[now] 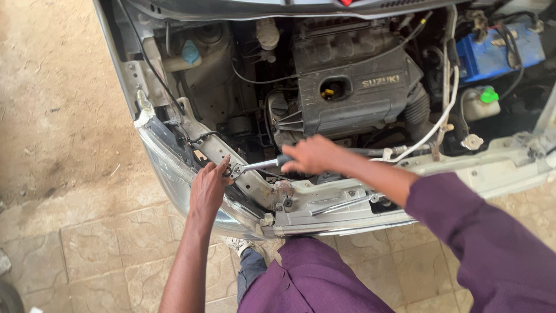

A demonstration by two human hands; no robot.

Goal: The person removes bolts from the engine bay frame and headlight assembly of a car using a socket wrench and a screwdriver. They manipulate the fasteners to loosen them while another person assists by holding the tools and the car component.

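Observation:
I look down into the open engine bay of a silver car. My right hand (313,155) grips the dark handle of a ratchet wrench (260,164) whose head sits on a bolt on the front support panel (255,185). My left hand (209,186) rests on the headlight corner, its fingertips touching the wrench head. The black engine cover (353,87) lies just behind my right hand. A second wrench (341,204) lies loose on the front crossmember below my right forearm.
A blue battery (498,55) sits at the right rear. A white reservoir with a green cap (480,99) is beside it. A white hose (434,124) runs across the bay. Bare dirt (52,104) lies to the left, paving tiles (98,255) underfoot.

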